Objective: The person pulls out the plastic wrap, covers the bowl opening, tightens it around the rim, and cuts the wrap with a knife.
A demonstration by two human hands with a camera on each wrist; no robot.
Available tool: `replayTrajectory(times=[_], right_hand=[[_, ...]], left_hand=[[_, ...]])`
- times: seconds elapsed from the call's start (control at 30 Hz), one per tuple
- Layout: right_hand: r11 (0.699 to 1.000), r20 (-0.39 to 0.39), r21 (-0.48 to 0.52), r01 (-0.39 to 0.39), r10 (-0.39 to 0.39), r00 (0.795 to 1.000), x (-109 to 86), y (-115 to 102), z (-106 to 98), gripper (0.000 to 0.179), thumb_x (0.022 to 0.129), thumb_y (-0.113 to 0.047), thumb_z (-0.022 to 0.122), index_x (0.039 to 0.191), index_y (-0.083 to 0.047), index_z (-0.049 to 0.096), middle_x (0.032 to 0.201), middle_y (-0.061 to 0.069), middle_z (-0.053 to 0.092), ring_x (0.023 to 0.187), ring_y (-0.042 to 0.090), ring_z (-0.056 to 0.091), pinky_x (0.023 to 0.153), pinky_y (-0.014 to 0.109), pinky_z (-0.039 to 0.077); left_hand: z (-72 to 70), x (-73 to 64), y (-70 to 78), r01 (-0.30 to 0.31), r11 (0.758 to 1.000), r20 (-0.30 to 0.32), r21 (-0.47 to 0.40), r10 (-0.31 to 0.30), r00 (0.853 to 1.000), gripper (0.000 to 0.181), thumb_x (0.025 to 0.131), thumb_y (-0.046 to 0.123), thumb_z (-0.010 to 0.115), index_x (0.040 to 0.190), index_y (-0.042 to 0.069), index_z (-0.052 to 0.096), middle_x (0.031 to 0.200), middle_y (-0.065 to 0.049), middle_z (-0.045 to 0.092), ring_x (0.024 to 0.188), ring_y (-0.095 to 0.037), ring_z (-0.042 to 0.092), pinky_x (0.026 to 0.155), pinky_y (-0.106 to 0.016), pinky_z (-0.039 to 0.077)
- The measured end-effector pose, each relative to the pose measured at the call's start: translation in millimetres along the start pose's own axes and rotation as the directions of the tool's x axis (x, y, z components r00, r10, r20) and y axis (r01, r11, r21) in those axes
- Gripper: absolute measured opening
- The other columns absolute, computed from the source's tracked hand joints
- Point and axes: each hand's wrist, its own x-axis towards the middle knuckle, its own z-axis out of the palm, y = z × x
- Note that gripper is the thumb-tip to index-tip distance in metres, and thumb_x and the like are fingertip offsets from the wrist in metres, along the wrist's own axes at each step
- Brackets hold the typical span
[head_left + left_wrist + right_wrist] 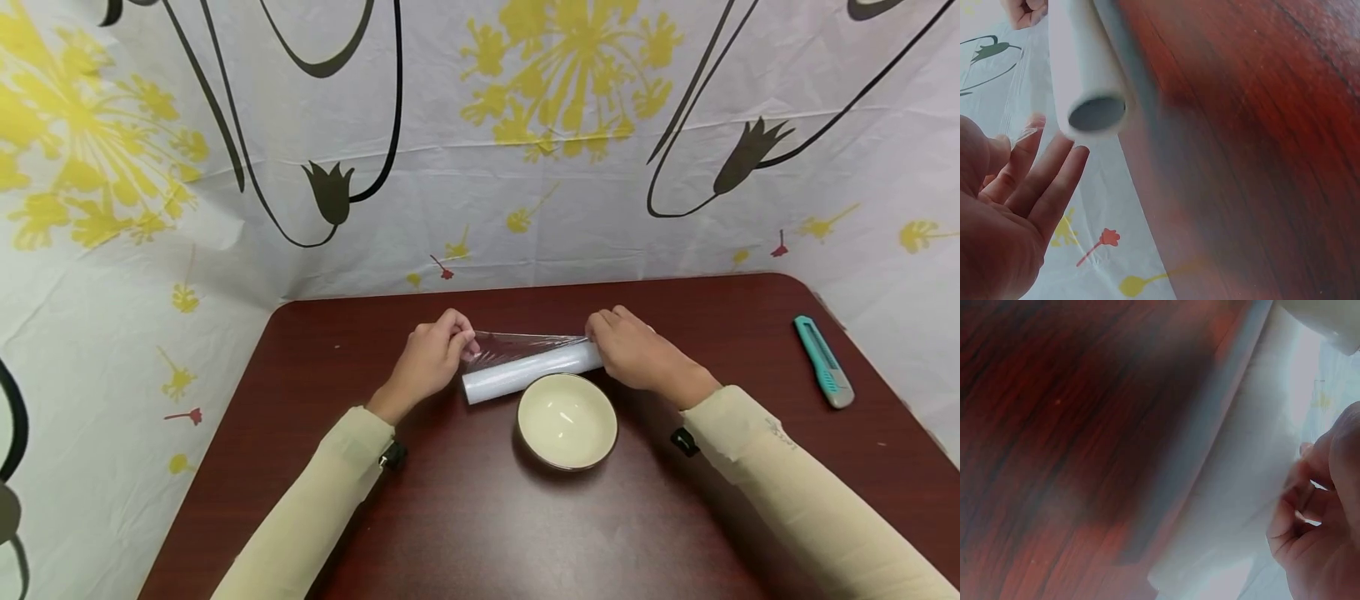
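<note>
"Both hands are busy, right?"

"Yes. Left hand point(429, 357) pinches the edge of some clear film point(513, 346) between thumb and forefinger, its other fingers spread out beneath the end of the roll in the left wrist view. Right hand point(633, 350) has its fingers curled on the film's other end, beside the roll's right end. Whether it touches the roll too, I can't tell."

"And where is the film?"

"Stretched between the two hands, along the far side of the white roll point(528, 373) it comes off. That roll slants just beyond the cream bowl point(567, 425), left end nearer the person. Its hollow core shows in the left wrist view."

"Any writing to read?"

"Small greenish marks point(780, 432) on the right sleeve point(817, 492) look like lettering or a print, too small to make out. The teal cutter point(823, 362) has a grey end; any marking on it is too fine to read from here."

"Where's that cutter?"

"Well apart from the hands, near the right edge of the dark red table point(465, 517). Behind it all hangs a white cloth point(450, 208) printed with yellow, grey and red flowers."
</note>
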Motion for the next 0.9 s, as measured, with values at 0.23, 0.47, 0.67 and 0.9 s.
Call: replayTrajectory(times=[0.23,0.47,0.67,0.9], right_hand=[[0.996,-0.038,0.084,0.011,-0.007,0.999,-3.5,-2.6,-0.7,0.013,0.097,0.008,0.058,0.104,-0.002,0.053,0.085,0.007,0.060,0.076,0.032,0.056,0.072,0.048,0.052],[0.992,-0.001,0.123,-0.022,0.023,1.000,-2.7,-7.1,-8.9,0.007,0.098,-0.001,0.057,0.101,-0.006,0.053,0.074,-0.004,0.052,0.066,0.015,0.051,0.064,0.042,0.050],[0.972,0.131,0.199,-0.127,0.102,0.986,-2.5,-7.2,-14.5,0.004,0.097,-0.007,0.054,0.098,-0.011,0.056,0.076,-0.005,0.052,0.072,0.014,0.050,0.071,0.039,0.046],[0.975,0.196,0.200,-0.101,0.061,0.979,-4.6,-0.6,-14.6,0.017,0.088,-0.002,0.065,0.104,-0.007,0.062,0.081,-0.006,0.058,0.070,0.012,0.051,0.067,0.038,0.049]], left_hand=[[-1.6,2.1,-1.0,-0.022,0.998,-0.028,0.060,0.023,0.999,0.008,0.114,0.012,0.061,0.107,0.009,0.064,0.092,0.001,0.080,0.084,-0.015,0.075,0.083,-0.038,0.063],[-3.9,3.1,-0.4,-0.019,0.999,-0.030,0.047,0.020,0.999,0.007,0.114,0.010,0.062,0.107,0.009,0.065,0.092,0.001,0.078,0.084,-0.015,0.075,0.080,-0.037,0.063],[-6.3,2.7,-0.4,-0.024,0.999,-0.025,0.024,0.024,0.999,0.007,0.114,0.011,0.062,0.108,0.008,0.064,0.091,0.000,0.078,0.081,-0.014,0.074,0.077,-0.035,0.063],[-6.4,0.6,-0.2,-0.027,1.000,-0.008,0.009,0.027,1.000,0.007,0.114,0.012,0.062,0.109,0.008,0.064,0.090,0.000,0.077,0.080,-0.013,0.074,0.078,-0.033,0.064]])
